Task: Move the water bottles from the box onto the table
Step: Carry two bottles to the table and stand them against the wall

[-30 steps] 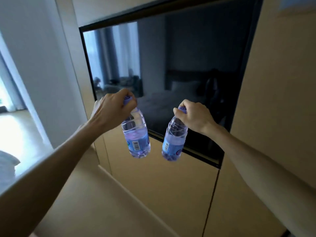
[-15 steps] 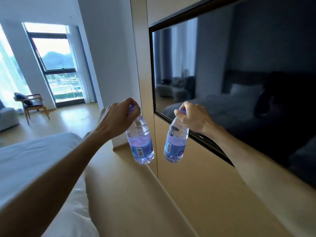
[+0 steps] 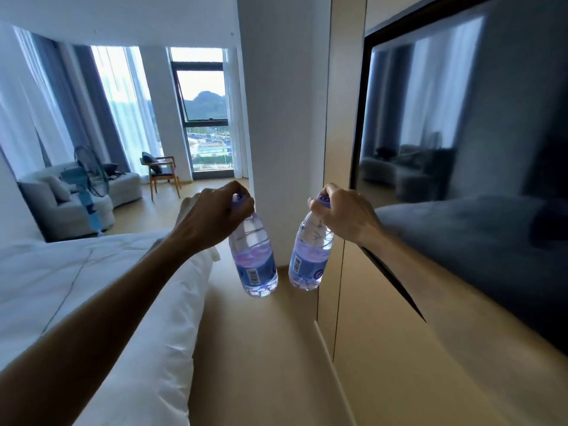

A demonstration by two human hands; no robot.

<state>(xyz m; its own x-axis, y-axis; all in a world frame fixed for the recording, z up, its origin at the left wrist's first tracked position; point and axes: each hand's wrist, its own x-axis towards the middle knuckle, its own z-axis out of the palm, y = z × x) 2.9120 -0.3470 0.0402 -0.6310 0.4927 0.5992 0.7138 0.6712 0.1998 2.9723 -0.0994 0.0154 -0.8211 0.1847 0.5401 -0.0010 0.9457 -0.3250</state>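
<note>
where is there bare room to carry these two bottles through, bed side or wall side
The free patch is the strip of wood floor between the white bed and the panelled wall, running toward the window. The left hand and right hand each hold a bottle above it. Further off, the fan, sofa and chair crowd it.

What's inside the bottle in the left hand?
The bottle in the left hand is see-through, with clear water showing in its upper part. Its blue label covers the lower part, and the fingers hide most of the cap, so those parts stay unseen.
</note>
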